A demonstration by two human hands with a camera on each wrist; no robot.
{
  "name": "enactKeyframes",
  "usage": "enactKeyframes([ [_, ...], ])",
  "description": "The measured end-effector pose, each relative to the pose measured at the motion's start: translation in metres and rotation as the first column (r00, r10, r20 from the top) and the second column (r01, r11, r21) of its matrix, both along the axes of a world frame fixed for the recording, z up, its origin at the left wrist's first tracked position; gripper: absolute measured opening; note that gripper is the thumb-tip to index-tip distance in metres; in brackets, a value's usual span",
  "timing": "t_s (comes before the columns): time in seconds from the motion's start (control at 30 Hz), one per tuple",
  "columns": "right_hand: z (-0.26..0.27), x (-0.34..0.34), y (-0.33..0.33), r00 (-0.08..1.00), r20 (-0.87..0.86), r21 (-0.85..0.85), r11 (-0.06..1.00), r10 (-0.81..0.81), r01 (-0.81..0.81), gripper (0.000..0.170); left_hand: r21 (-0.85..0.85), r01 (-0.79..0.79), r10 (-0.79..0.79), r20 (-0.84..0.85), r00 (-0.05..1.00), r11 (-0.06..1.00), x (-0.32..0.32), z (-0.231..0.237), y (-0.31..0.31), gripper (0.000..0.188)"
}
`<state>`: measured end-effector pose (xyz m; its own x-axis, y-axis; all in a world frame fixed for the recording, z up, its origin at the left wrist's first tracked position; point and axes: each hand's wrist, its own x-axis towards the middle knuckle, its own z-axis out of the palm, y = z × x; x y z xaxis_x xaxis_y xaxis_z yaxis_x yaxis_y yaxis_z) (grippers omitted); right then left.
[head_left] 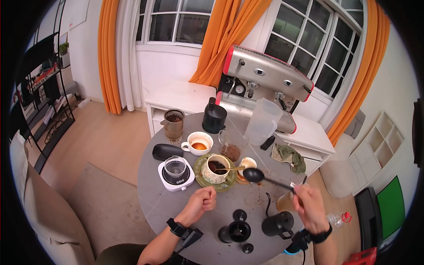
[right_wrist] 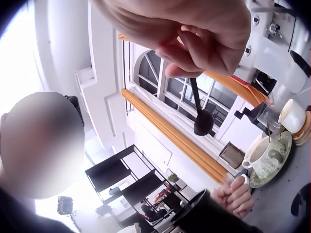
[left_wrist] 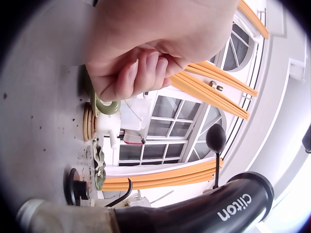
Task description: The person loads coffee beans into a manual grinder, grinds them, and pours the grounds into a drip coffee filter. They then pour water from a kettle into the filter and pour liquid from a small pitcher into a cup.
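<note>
My right hand (head_left: 311, 210) grips the handle of a black long-handled spoon (head_left: 254, 175), its bowl raised over the table beside a small white cup (head_left: 248, 165). In the right wrist view the black spoon (right_wrist: 203, 122) extends from beneath my curled fingers. My left hand (head_left: 202, 201) is a fist with nothing visible in it; the left wrist view shows the fingers (left_wrist: 131, 77) folded into the palm. Just beyond it, a patterned cup (head_left: 214, 177) of dark liquid sits on a green saucer (head_left: 198, 176), with a gold spoon (head_left: 232, 168) leaning in it.
Near me stand a black grinder (head_left: 234, 232) and a gooseneck kettle (head_left: 277, 224). A white scale (head_left: 187, 180) bears a glass cup (head_left: 175, 166). Behind are a white coffee cup (head_left: 204, 139), glass server (head_left: 232, 141), plastic pitcher (head_left: 263, 119) and espresso machine (head_left: 269, 75). A cloth (head_left: 289, 157) lies right.
</note>
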<state>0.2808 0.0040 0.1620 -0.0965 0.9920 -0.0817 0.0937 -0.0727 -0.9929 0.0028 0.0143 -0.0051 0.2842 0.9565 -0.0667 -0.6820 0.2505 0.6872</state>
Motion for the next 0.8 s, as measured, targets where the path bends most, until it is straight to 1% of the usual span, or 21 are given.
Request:
enactKeyframes([
  [0.03, -0.006, 0.008, -0.015, 0.999, -0.033, -0.037, 0.999, -0.011, 0.010, 0.033, -0.005, 0.001, -0.001, 0.002, 1.000, 1.000, 0.000, 0.000, 0.000, 0.008],
  [0.07, -0.012, 0.014, -0.030, 0.999, -0.043, -0.035, 0.999, -0.016, 0.014, 0.032, 0.003, -0.006, 0.006, -0.001, 1.000, 1.000, 0.000, 0.001, 0.000, 0.007],
  [0.17, -0.030, 0.031, -0.066, 0.975, 0.220, 0.127, 0.992, -0.014, -0.015, 0.033, 0.011, -0.022, 0.022, -0.002, 1.000, 1.000, 0.000, -0.001, 0.000, 0.008],
  [0.23, -0.037, 0.038, -0.082, 0.930, 0.367, 0.272, 0.957, -0.009, -0.098, 0.033, 0.019, -0.031, 0.031, 0.001, 1.000, 0.999, 0.001, -0.002, 0.001, 0.008],
  [0.27, -0.039, 0.035, -0.088, 0.930, 0.368, 0.343, 0.931, -0.012, -0.124, 0.032, 0.019, -0.027, 0.027, 0.003, 1.000, 0.999, 0.001, -0.001, 0.001, 0.009],
  [0.3, -0.026, 0.039, -0.096, 0.836, 0.548, 0.307, 0.924, 0.025, -0.229, 0.012, 0.019, -0.024, 0.024, 0.006, 1.000, 1.000, 0.000, -0.001, 0.001, 0.009],
  [0.33, -0.028, 0.039, -0.096, 0.796, 0.605, 0.445, 0.833, -0.009, -0.328, 0.012, 0.021, -0.025, 0.025, 0.004, 1.000, 0.999, 0.000, -0.001, 0.001, 0.009],
  [0.37, -0.029, 0.038, -0.096, 0.757, 0.651, 0.557, 0.713, -0.056, -0.427, 0.013, 0.020, -0.025, 0.025, 0.004, 1.000, 0.999, 0.000, -0.001, 0.001, 0.009],
  [0.4, -0.029, 0.036, -0.095, 0.758, 0.650, 0.559, 0.712, -0.057, -0.425, 0.013, 0.021, -0.025, 0.025, 0.006, 1.000, 0.999, 0.000, -0.002, 0.001, 0.009],
  [0.47, -0.025, 0.032, -0.093, 0.681, 0.730, 0.630, 0.443, -0.058, -0.637, 0.014, 0.020, -0.020, 0.020, -0.001, 1.000, 1.000, -0.001, -0.002, 0.002, 0.008],
  [0.5, -0.024, 0.032, -0.094, 0.682, 0.729, 0.632, 0.441, -0.059, -0.637, 0.014, 0.018, -0.016, 0.016, -0.006, 1.000, 1.000, -0.002, -0.002, 0.002, 0.008],
  [0.57, -0.022, 0.031, -0.096, 0.577, 0.814, 0.570, 0.292, -0.073, -0.768, 0.017, 0.018, -0.019, 0.019, -0.003, 1.000, 1.000, -0.002, -0.001, 0.002, 0.008],
  [0.6, -0.024, 0.031, -0.095, 0.567, 0.821, 0.565, 0.257, -0.074, -0.784, 0.019, 0.014, -0.019, 0.019, 0.001, 1.000, 1.000, -0.002, -0.001, 0.002, 0.008],
  [0.7, -0.025, 0.029, -0.095, 0.571, 0.813, 0.580, 0.228, -0.112, -0.782, 0.020, 0.004, -0.035, 0.035, 0.026, 0.999, 0.999, -0.001, -0.003, 0.002, 0.009],
  [0.8, -0.026, 0.028, -0.094, 0.573, 0.812, 0.582, 0.229, -0.109, -0.781, 0.019, 0.006, -0.032, 0.031, 0.032, 0.999, 0.999, -0.001, -0.002, 0.001, 0.009],
])
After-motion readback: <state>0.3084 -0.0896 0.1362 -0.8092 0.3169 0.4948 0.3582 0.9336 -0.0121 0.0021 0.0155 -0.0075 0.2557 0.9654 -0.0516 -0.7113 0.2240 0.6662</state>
